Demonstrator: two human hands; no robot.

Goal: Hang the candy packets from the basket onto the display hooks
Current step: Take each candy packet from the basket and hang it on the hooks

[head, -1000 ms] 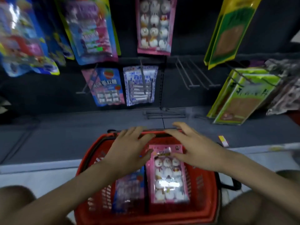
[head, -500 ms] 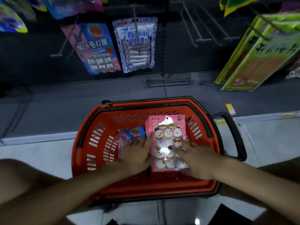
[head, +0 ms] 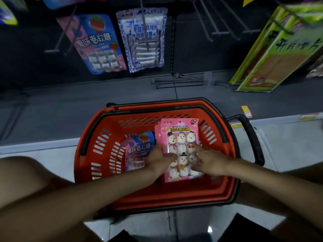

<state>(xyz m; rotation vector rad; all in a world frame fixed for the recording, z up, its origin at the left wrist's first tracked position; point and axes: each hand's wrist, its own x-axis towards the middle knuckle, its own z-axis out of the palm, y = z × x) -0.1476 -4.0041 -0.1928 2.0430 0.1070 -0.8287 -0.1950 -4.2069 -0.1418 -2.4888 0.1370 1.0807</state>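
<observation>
— Inside the red basket [head: 97,154], what lies there?

— Two kinds of candy packets. A pink snowman packet [head: 180,135] lies flat toward the three o'clock side of the basket, with its header pointing to twelve o'clock. More pink edges show under its left side, so other packets seem to lie below it. Just beside it, at nine o'clock, lies a blue strawberry packet [head: 138,145], and the left wrist covers its lower corner.

— And the hands?

— Both are on the pink snowman packet. The left hand [head: 158,161] holds its edge at about eight o'clock, with the thumb laid over the front. The right hand [head: 209,160] holds the opposite edge at about four o'clock, with the fingers curled onto the front. I cannot tell whether the packet is lifted or rests on the others.

— Where does the basket stand?

— On the light floor [head: 288,145], close to the dark base shelf [head: 70,116] of the display. Its black handle [head: 251,137] hangs out at three o'clock.

— What is on the display?

— At eleven o'clock from the basket a hanging blue and pink packet [head: 99,44] shows, and at twelve o'clock a white packet with blue pattern [head: 145,41]. At one o'clock there are bare metal hooks [head: 218,23]. At two o'clock green packets [head: 279,55] hang tilted.
</observation>
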